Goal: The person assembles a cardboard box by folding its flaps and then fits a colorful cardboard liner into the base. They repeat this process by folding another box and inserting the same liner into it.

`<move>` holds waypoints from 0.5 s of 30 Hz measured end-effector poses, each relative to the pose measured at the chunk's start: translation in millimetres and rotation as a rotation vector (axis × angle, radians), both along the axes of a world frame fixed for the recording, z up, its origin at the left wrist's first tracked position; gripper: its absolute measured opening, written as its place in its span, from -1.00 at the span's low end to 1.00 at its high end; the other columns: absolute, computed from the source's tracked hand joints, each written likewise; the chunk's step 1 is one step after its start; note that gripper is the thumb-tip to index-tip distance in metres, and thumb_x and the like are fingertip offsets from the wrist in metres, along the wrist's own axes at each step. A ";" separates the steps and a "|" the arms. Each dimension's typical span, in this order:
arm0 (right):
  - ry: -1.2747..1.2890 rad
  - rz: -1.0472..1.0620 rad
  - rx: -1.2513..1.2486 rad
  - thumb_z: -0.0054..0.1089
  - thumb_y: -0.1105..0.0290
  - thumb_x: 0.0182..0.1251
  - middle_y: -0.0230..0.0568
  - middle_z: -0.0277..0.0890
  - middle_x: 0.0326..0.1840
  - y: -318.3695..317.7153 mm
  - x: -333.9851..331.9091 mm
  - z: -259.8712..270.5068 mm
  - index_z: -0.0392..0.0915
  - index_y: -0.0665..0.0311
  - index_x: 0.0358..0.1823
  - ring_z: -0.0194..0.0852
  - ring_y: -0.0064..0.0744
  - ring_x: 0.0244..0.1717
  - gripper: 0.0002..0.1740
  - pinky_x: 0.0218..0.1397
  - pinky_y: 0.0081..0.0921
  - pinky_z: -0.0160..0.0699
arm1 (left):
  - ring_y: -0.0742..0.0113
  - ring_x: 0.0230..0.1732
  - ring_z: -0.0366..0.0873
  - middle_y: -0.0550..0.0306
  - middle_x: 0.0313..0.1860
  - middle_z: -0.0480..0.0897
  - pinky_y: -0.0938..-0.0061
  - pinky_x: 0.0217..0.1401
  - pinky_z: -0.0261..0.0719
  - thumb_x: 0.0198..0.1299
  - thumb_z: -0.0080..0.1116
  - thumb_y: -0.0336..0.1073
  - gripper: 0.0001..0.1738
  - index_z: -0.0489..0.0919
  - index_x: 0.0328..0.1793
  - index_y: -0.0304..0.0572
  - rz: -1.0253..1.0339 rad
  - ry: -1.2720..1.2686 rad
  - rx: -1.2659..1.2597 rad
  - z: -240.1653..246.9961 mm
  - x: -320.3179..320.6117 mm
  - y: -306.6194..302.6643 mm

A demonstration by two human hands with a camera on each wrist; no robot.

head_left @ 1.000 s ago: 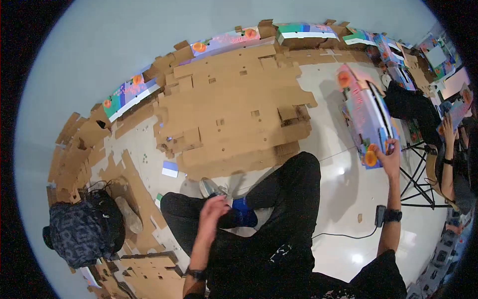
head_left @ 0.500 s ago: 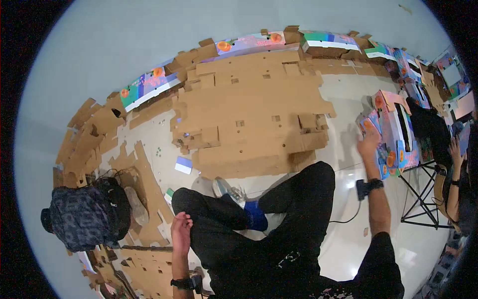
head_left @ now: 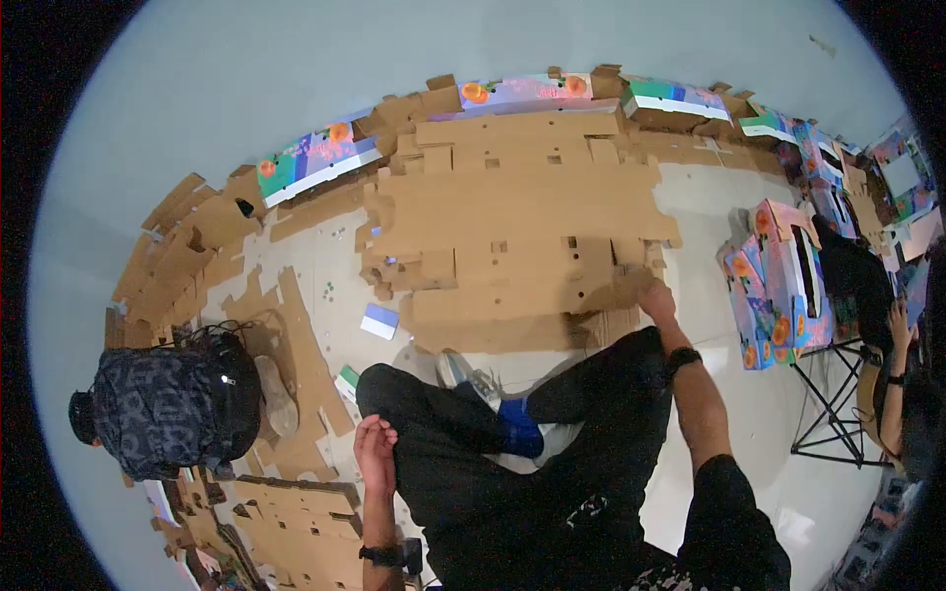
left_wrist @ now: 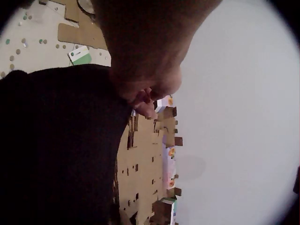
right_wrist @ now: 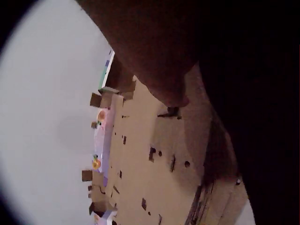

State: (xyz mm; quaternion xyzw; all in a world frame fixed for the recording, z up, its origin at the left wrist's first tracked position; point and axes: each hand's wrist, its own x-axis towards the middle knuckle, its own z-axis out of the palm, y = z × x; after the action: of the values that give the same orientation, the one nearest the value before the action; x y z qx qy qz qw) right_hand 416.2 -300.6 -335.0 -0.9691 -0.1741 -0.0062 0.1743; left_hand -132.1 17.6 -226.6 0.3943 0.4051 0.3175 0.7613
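The right hand (head_left: 654,300) is at the near right corner of the layered cardboard (head_left: 522,212), which spreads forward and leftward from that grip; whether its fingers pinch the edge, I can't tell. Printed boxes (head_left: 783,271) stand well off to the grip's right. The left hand (head_left: 375,451), fingers loosely bent, lies beside the left knee (head_left: 382,382).

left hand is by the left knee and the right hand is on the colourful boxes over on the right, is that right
Not quite: the right hand is at the right edge of the flat cardboard, apart from the colourful boxes, as the head view shows. The left hand is by the left knee.
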 end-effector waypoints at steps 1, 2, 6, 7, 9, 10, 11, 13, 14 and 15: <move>0.065 0.136 0.125 0.31 0.12 0.36 0.11 0.71 -0.28 -7.6 1.6 4.5 0.69 0.37 -0.16 0.73 0.09 -0.17 -0.62 -0.07 -0.06 0.71 | 0.32 -0.15 0.59 0.08 -0.09 0.63 0.46 -0.04 0.61 0.48 0.15 -0.36 -0.74 0.52 0.21 -0.26 -0.003 0.012 -0.014 0.6 -2.7 0.5; -0.029 0.145 0.151 0.29 0.12 0.38 0.07 0.69 -0.36 -8.9 5.7 10.8 0.68 0.39 -0.22 0.72 0.04 -0.27 -0.62 -0.15 -0.12 0.71 | 0.33 -0.15 0.59 0.08 -0.09 0.63 0.46 -0.04 0.61 0.49 0.15 -0.35 -0.75 0.53 0.20 -0.25 -0.014 0.018 -0.026 1.0 0.2 3.2; 0.205 -0.021 0.593 0.21 0.10 0.46 -0.05 0.63 -0.52 -8.3 -8.7 102.1 0.63 0.40 -0.36 0.66 -0.21 -0.52 -0.56 -0.41 -0.36 0.63 | 0.34 -0.16 0.60 0.11 -0.11 0.62 0.45 -0.04 0.61 0.53 0.13 -0.30 -0.78 0.55 0.17 -0.24 -0.105 0.078 0.009 4.7 7.9 4.9; 0.429 -0.116 0.788 0.20 0.08 0.48 -0.08 0.63 -0.53 -8.2 -33.8 151.7 0.61 0.39 -0.38 0.65 -0.29 -0.56 -0.54 -0.46 -0.42 0.60 | 0.39 -0.13 0.59 0.15 -0.07 0.62 0.48 0.00 0.59 0.53 0.12 -0.33 -0.83 0.56 0.12 -0.20 -0.167 0.101 0.055 -3.0 5.3 5.6; 0.521 -0.062 0.951 0.19 0.04 0.54 -0.21 0.56 -0.60 -19.7 -113.3 219.6 0.60 0.35 -0.39 0.48 -0.40 -0.72 -0.51 -0.64 -0.42 0.46 | 0.45 -0.16 0.58 0.18 -0.10 0.63 0.54 0.01 0.57 0.45 0.13 -0.45 -0.81 0.55 0.14 -0.20 -0.305 0.231 0.398 4.2 11.9 -8.8; 0.678 -0.047 0.981 0.14 0.03 0.58 -0.21 0.53 -0.64 -23.9 -160.9 252.0 0.57 0.31 -0.44 0.48 -0.39 -0.72 -0.49 -0.64 -0.40 0.45 | 0.48 -0.17 0.58 0.20 -0.11 0.63 0.57 0.01 0.56 0.41 0.14 -0.51 -0.78 0.54 0.14 -0.20 -0.368 0.297 0.569 12.4 15.1 -22.1; 0.790 -0.064 0.939 0.07 0.08 0.63 -0.18 0.63 -0.51 -27.1 -213.6 272.9 0.62 0.32 -0.34 0.58 -0.42 -0.62 -0.53 -0.53 -0.43 0.57 | 0.53 -0.13 0.55 0.21 -0.08 0.61 0.58 0.01 0.55 0.32 0.17 -0.59 -0.71 0.54 0.13 -0.19 -0.491 0.376 0.603 35.2 21.8 -37.0; 0.923 0.215 0.910 0.17 0.13 0.58 -0.21 0.66 -0.03 -45.1 -293.7 249.6 0.58 0.30 0.11 0.65 -0.45 -0.11 -0.64 -0.10 -0.43 0.66 | 0.42 -0.07 0.58 0.18 0.02 0.61 0.47 0.01 0.60 0.23 0.35 -0.54 -0.69 0.57 0.08 -0.19 -0.632 0.291 0.786 52.2 32.2 -70.4; 0.995 0.473 0.843 0.28 0.16 0.50 -0.23 0.59 0.23 -44.9 -323.4 256.6 0.50 0.26 0.31 0.60 -0.44 0.14 -0.51 0.13 -0.39 0.64 | 0.15 0.12 0.64 0.02 0.07 0.64 0.24 0.31 0.53 0.15 0.47 -0.40 -0.62 0.56 0.05 -0.26 -0.702 0.398 0.791 75.4 36.4 -87.3; 1.053 0.692 0.824 0.39 0.18 0.40 -0.25 0.50 0.35 -31.6 -345.0 279.1 0.41 0.23 0.42 0.52 -0.41 0.23 -0.36 0.24 -0.32 0.57 | 0.13 0.16 0.59 -0.01 0.11 0.59 0.25 0.34 0.51 0.14 0.51 -0.37 -0.47 0.47 0.16 -0.26 -0.777 0.312 0.615 38.1 8.4 -108.4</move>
State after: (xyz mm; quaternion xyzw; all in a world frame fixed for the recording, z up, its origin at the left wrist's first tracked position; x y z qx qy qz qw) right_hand 71.2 -332.3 -55.8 -0.5904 -0.3461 0.4484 0.5750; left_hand -123.7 -90.8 -188.5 0.7638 0.2253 0.0535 0.6025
